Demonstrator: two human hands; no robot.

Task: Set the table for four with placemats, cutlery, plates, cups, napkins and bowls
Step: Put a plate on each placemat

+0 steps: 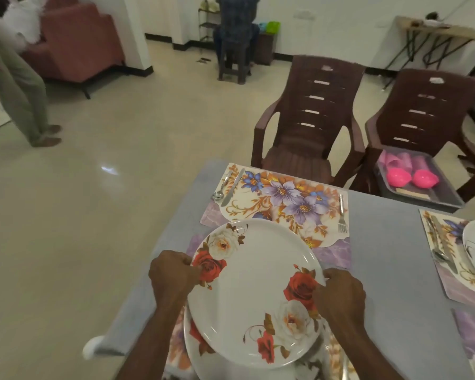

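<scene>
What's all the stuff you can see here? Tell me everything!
held plate: one, white with red roses, in both hands above a plate
lower plate: one, white with roses, near table edge
far placemat: one, floral, no plate yet
spoon: one, silver, placemat's left side
knife: one, silver, beside spoon
fork: one, silver, placemat's right side
right placemat: one, floral, with cutlery and a white plate
chairs: two, brown, behind table
tray: one, grey, on right chair, holding pink items
tablecloth: one, grey
left hand: grips plate's left rim
right hand: grips plate's right rim
</scene>
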